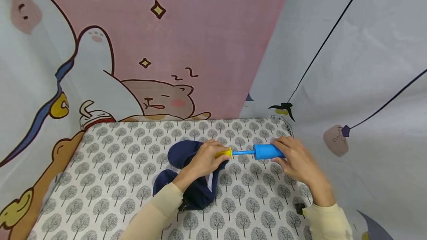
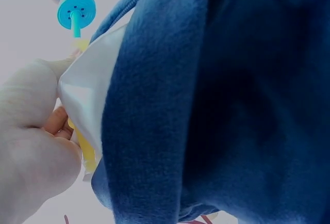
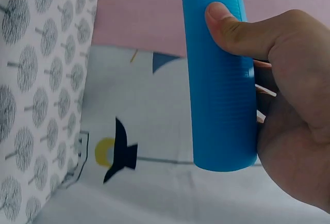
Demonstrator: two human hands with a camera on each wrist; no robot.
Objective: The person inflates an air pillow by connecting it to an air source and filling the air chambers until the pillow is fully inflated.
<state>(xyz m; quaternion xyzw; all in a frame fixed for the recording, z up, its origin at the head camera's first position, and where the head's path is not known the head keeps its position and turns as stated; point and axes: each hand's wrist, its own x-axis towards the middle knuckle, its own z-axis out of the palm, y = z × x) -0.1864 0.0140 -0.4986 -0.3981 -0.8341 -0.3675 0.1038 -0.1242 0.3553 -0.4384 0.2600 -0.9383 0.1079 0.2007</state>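
Note:
A blue hand pump [image 1: 267, 151] lies level between my two hands above the cloth, its thin blue rod [image 1: 243, 152] drawn out of the barrel. My right hand [image 1: 295, 158] grips the ribbed barrel [image 3: 219, 90] with the thumb along its side. On the other end, my left hand [image 1: 207, 158] holds the yellow end piece [image 1: 227, 153], most of which the fingers cover. Below and beside the left hand is a navy plush fabric item [image 1: 181, 153] with a white inner flap [image 2: 87, 90]. That fabric fills much of the left wrist view and hides some of the yellow piece [image 2: 86, 152].
A white cloth with a tree print [image 1: 116, 180] covers the surface. Behind it hangs a pink curtain [image 1: 213, 47] with cartoon animals, and a pale curtain [image 1: 367, 84] stands close on the right. A small dark object [image 1: 299, 207] lies near the right sleeve.

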